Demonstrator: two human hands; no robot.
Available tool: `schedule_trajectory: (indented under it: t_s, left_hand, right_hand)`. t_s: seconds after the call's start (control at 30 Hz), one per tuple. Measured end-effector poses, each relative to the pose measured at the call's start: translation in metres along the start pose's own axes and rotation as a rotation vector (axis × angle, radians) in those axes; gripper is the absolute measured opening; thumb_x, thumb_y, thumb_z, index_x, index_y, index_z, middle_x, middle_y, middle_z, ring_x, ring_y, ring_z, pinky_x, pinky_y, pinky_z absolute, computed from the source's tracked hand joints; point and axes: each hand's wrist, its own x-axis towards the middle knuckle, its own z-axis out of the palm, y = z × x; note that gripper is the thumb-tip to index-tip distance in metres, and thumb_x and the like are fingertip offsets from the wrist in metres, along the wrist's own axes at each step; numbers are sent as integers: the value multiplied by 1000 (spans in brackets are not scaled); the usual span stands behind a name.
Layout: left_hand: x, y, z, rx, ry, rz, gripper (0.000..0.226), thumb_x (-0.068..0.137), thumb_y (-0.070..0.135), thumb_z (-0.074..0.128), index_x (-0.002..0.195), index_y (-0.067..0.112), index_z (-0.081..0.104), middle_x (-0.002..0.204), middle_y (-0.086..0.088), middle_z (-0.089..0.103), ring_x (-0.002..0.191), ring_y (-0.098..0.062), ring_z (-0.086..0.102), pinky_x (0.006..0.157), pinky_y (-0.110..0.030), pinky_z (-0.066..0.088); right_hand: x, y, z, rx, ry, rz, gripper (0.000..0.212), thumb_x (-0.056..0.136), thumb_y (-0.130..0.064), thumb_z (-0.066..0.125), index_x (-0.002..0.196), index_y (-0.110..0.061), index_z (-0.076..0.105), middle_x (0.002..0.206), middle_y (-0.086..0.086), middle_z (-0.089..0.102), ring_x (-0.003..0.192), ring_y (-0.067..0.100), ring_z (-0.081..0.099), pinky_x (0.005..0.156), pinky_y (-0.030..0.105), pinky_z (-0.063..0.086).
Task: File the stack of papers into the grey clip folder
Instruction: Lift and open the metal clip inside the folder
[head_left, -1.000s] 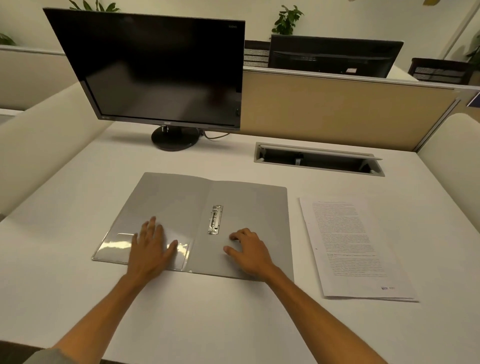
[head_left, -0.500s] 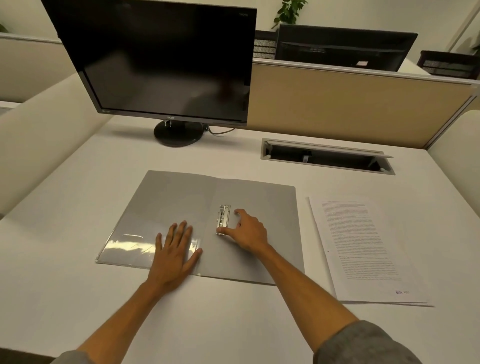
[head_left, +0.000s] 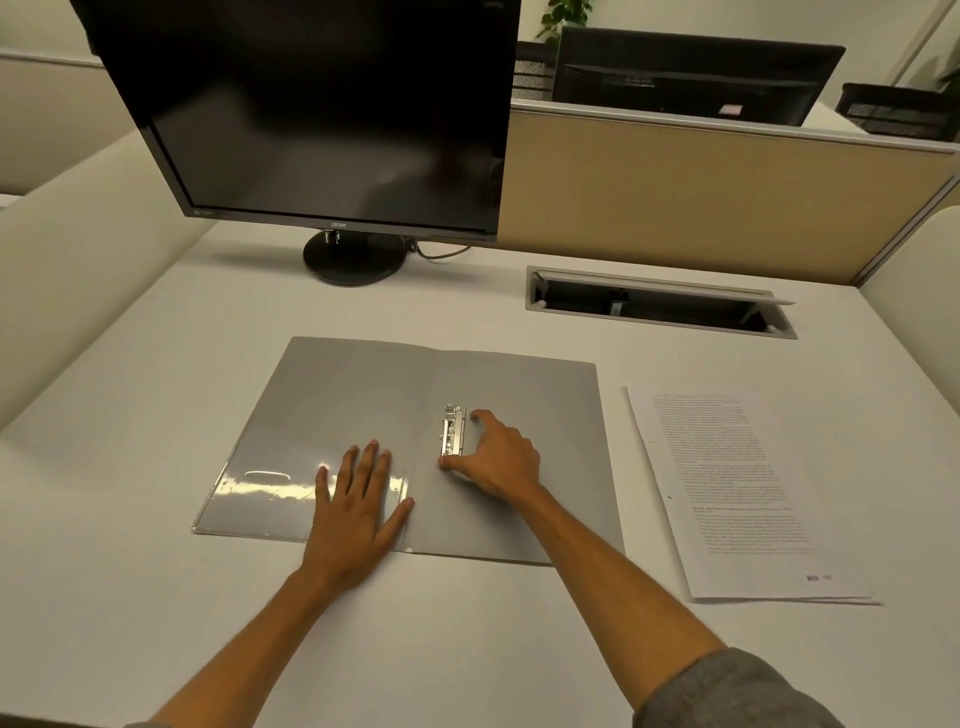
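Observation:
The grey clip folder (head_left: 358, 395) lies open and flat on the white desk. Its metal clip (head_left: 453, 430) sits just right of the fold. My left hand (head_left: 358, 506) rests flat, fingers spread, on the clear pocket at the bottom of the left flap. My right hand (head_left: 501, 457) lies beside the clip, thumb at its near end and forefinger at its far end, pinching it. The stack of papers (head_left: 737, 483), printed with text, lies on the desk right of the folder, apart from both hands.
A black monitor (head_left: 322, 114) on a round stand (head_left: 354, 257) stands behind the folder. An open cable hatch (head_left: 660, 301) is set into the desk at the back right. Beige partitions (head_left: 701, 192) enclose the desk on three sides.
My right hand moved from the lower right flap up to the metal clip and closed thumb and forefinger around it. My left hand shifted right along the clear pocket. The camera moved closer.

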Motion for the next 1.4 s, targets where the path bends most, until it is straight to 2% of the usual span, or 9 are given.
schedule_trajectory:
  t_s: [0.27, 0.4, 0.53, 0.67, 0.87, 1.0, 1.13, 1.27, 1.4]
  left_hand:
    - [1, 0, 0, 16, -16, -6, 87, 82, 71, -7, 151, 21, 7, 161, -2, 4, 148, -22, -2, 117, -46, -7]
    - [1, -1, 0, 16, -20, -7, 87, 82, 71, -7, 151, 21, 7, 161, -2, 4, 148, -22, -1, 118, -48, -5]
    - [1, 1, -1, 3, -17, -7, 87, 82, 71, -7, 151, 21, 8, 161, -2, 5, 148, -22, -1, 118, -48, -5]
    - [0, 2, -2, -1, -19, -9, 88, 80, 72, -9, 150, 22, 5, 161, -2, 3, 148, -21, -2, 117, -47, -7]
    - [-1, 3, -2, -12, -22, -10, 87, 79, 72, -11, 149, 23, -1, 161, -2, -2, 147, -20, -8, 118, -47, -10]
    - [0, 2, -2, -14, -27, -14, 86, 79, 72, -11, 149, 23, -3, 161, -1, -4, 147, -20, -10, 118, -47, -10]
    - [-1, 1, -1, -20, -29, -11, 85, 80, 72, -9, 149, 24, -4, 161, 0, -5, 147, -19, -11, 118, -46, -12]
    - [0, 1, 0, -31, -15, -14, 84, 82, 71, -4, 150, 23, 2, 161, -1, 0, 147, -19, -7, 118, -47, -9]
    - [0, 2, 0, -35, -8, -14, 84, 83, 71, -4, 151, 22, 5, 161, -1, 2, 148, -19, -6, 119, -48, -7]
  right_hand:
    - [-5, 1, -2, -23, 15, -90, 86, 66, -68, 60, 139, -27, 41, 131, 3, 61, 111, 25, 61, 92, 37, 49]
    - [-1, 3, -4, -16, -16, -77, 83, 70, -65, 65, 140, -26, 42, 130, 4, 61, 111, 25, 60, 96, 43, 49]
    - [2, 0, -11, 18, -25, -97, 73, 73, -63, 63, 136, -29, 46, 114, 2, 68, 99, 23, 64, 91, 43, 53]
    - [1, -11, -18, -10, 131, -216, 51, 78, -59, 53, 119, -30, 58, 96, -4, 71, 82, 17, 66, 81, 38, 56]
    - [15, -30, -29, -180, 305, -486, 17, 94, -29, 53, 97, -15, 63, 92, 0, 70, 70, 20, 65, 66, 35, 55]
    - [30, -41, -35, -500, 285, -608, 13, 96, -7, 47, 100, -7, 60, 90, 8, 66, 66, 24, 61, 57, 34, 50]
    - [41, -46, -40, -628, 253, -627, 23, 87, 11, 46, 101, -2, 59, 88, 13, 65, 66, 25, 56, 54, 31, 36]
    - [48, -48, -39, -689, 215, -663, 18, 90, 5, 49, 102, -2, 59, 93, 13, 66, 73, 26, 60, 57, 30, 35]
    - [54, -47, -34, -599, 178, -608, 20, 98, -15, 44, 103, -5, 60, 102, 11, 64, 89, 28, 60, 64, 35, 41]
